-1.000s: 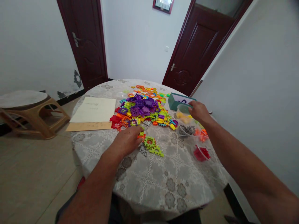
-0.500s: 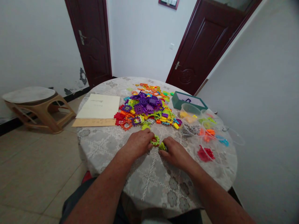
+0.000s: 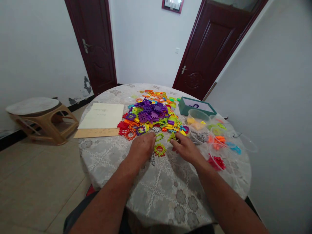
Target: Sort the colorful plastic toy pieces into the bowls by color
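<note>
Head view, near edge: round table point(image 3: 161, 198) under grey flowered cloth.
Grey toothed piece: flat on the cloth point(image 3: 207, 201), just beside the left hand point(image 3: 142, 145).
Red pieces: gathered in a clear tub, near the right edge point(image 3: 216, 163).
Lime-and-orange gear: flat on the cloth, between both hands and slightly nearer point(image 3: 160, 150).
Left hand: fingers drawn together, pinching the edge of a lime ring point(image 3: 159, 136).
Right hand: thumb and forefinger point(image 3: 184, 146) closed narrowly on a small lime piece point(image 3: 171, 136), well short of the ring.
Clear tubs: clustered to the right, with grey, orange and yellow pieces inside point(image 3: 198, 113).
Main heap: loose toothed pieces in mixed colours, purple on top, just beyond both hands point(image 3: 152, 112).
Cream paper: flat on the left side, brown strip point(image 3: 97, 132) along the near edge point(image 3: 102, 115).
Green box: beyond the tubs, dark purple piece inside point(image 3: 185, 110).
Far side: pale wall point(image 3: 143, 42), two dark red doors point(image 3: 94, 42).
</note>
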### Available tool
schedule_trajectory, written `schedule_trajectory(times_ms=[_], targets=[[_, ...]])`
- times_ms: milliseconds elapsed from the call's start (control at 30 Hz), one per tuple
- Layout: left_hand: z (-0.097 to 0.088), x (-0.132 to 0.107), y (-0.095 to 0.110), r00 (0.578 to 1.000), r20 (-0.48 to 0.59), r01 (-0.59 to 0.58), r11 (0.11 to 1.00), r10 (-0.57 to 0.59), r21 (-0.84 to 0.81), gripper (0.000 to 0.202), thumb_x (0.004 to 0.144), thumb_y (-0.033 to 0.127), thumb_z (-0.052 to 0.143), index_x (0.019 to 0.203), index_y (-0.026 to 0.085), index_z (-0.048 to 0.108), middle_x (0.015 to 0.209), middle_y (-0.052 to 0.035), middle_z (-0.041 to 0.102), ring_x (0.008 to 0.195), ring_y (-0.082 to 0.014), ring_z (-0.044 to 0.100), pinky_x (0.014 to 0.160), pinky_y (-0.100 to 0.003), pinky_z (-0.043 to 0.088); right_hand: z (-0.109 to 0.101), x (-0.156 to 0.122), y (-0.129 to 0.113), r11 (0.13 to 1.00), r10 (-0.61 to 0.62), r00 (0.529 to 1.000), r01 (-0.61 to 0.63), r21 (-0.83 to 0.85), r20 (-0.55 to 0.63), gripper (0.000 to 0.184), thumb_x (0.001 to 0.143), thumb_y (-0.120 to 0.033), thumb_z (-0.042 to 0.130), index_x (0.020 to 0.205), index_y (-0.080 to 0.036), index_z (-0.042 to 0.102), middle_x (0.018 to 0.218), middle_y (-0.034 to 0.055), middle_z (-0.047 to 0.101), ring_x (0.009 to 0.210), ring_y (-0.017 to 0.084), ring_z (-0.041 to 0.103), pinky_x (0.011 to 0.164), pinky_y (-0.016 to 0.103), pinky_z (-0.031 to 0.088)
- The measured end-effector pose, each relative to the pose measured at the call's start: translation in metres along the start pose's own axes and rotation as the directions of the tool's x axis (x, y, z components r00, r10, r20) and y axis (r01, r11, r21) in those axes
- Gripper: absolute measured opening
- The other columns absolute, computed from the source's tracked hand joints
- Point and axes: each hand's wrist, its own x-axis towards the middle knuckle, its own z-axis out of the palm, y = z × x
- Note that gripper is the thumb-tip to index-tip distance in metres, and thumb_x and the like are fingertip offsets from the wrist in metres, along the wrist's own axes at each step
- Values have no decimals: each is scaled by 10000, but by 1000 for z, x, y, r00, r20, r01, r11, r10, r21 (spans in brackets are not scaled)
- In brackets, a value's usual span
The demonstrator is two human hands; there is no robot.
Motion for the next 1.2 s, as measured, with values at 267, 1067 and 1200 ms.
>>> schedule_trajectory(times_ms=[267, 1067, 1200], targets=[[-5, -3, 5, 992, -111, 2, 904, -54, -427, 238, 1023, 305, 520, 913, 213, 710, 868, -32, 739, 793, -184, 656, 755, -297, 449, 36, -11, 8, 917, -118, 965, 197, 347, -235, 373, 1042, -474, 523, 1293, -263, 703, 1409, 97, 618, 1132, 254, 642, 777, 342, 604], [5, -5, 14, 989, 122, -93, 995, 88, 36, 254, 1041, 346, 488, 945, 203, 674, 990, -99, 718, 927, -248, 687, 782, -341, 466, 34, 2, 21, 798, 189, 950, -1, 603, -249, 294, 933, -509, 617, 1054, -242, 603, 844, -14, 615, 691, 166, 612, 611, 287, 499], [-2, -3, 7, 1000, -13, -1, 982, -1, -187, 279, 1045, 335, 451, 909, 211, 661, 900, -62, 732, 861, -212, 676, 786, -316, 467, 34, 2, 25, 746, 217, 949, -11, 666, -228, 318, 909, -533, 655, 1036, -245, 608, 841, -11, 613, 681, 174, 618, 600, 297, 515]])
